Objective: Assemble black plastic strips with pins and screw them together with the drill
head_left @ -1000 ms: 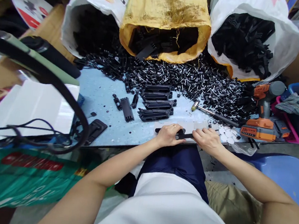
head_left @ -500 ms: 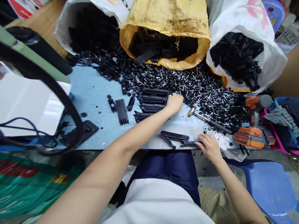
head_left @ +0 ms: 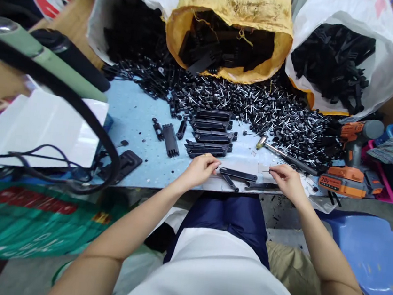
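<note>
Near the front edge of the table, my left hand (head_left: 200,170) is closed in a pinch; what its fingertips hold is too small to make out. To its right, my right hand (head_left: 287,181) pinches a thin metal pin (head_left: 264,170) that points left. Between the hands lie a long black plastic bar (head_left: 238,174) and a shorter black piece (head_left: 230,183) slanting below it. A dark open-ended wrench (head_left: 262,186) is beside them, below my right hand. Beyond my left hand, several black folded assemblies (head_left: 211,136) lie in a row.
A hammer (head_left: 286,155) and an orange cordless drill (head_left: 353,160) lie to the right. Loose pins and black parts (head_left: 244,101) are heaped behind, below a yellow sack (head_left: 234,0) and two white sacks. A black cable (head_left: 76,110) arches over the left side.
My left hand has come back from the row of black assemblies to the front edge. My right hand has lifted off the wrench area and now pinches a pin. The view has shifted slightly.
</note>
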`<state>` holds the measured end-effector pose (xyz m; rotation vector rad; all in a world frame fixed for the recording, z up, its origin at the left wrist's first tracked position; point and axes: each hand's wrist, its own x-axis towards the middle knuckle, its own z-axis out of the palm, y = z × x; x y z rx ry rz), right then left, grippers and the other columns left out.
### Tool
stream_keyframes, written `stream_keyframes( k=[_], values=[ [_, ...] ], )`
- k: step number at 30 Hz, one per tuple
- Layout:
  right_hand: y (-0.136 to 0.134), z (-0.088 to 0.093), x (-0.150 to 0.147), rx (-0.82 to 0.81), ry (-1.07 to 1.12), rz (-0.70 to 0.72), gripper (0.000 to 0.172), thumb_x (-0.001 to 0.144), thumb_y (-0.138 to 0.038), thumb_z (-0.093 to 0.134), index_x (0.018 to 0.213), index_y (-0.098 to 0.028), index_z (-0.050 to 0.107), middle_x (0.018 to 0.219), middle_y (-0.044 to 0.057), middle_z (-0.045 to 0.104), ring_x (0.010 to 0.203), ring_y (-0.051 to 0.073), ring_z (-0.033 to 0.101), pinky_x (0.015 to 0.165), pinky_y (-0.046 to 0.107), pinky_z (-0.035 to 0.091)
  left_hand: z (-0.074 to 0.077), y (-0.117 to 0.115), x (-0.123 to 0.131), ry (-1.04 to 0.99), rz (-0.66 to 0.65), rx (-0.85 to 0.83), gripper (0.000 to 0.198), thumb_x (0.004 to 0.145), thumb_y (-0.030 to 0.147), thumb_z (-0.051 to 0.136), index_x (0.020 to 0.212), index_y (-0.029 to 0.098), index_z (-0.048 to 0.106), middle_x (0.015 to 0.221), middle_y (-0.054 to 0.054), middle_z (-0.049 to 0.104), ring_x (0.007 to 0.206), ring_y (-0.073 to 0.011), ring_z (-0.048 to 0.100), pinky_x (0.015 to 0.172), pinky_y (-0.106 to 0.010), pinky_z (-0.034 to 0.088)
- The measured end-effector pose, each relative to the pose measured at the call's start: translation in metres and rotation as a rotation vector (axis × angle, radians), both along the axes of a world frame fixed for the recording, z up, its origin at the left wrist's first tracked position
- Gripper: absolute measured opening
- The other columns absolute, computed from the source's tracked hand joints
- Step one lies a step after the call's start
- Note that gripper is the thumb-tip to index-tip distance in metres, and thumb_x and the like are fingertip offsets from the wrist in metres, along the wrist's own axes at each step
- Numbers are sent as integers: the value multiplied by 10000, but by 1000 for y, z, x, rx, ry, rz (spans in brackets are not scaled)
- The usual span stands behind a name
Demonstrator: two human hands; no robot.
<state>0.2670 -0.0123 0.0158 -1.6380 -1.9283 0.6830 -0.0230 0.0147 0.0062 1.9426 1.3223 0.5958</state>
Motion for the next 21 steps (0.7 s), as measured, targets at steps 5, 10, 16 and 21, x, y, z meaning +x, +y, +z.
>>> stream_keyframes(
  k=[5,10,16,21],
  values=[
    [2,14,-21,-176,7,66,70,723,-228,583,719,-163,607,670,10,626,587,94,556,576,205,437,0,-8,9,217,-3,75,230,816,133,412,759,138,634,758,-63,566,741,-172,560,730,-289,458],
    [1,21,-34,-107,-236,158,77,748,-146,542,690,-154,592,688,23,601,623,93,545,612,197,410,11,-10,22,469,-99,89,280,787,14,348,801,122,606,904,-95,549,743,-165,550,710,-284,444],
    [-8,24,-47,-19,-545,364,188,846,-149,428,752,-140,591,806,69,599,659,103,544,608,203,382,15,-16,28,545,-111,144,263,846,47,331,867,119,583,917,-95,551,746,-166,555,695,-281,447],
    [-13,10,-42,79,-556,377,207,878,-178,404,834,-151,604,881,77,613,727,121,583,626,207,426,0,-13,22,493,-114,267,218,862,85,377,803,133,581,868,-79,565,709,-157,568,665,-273,465]
  ],
)
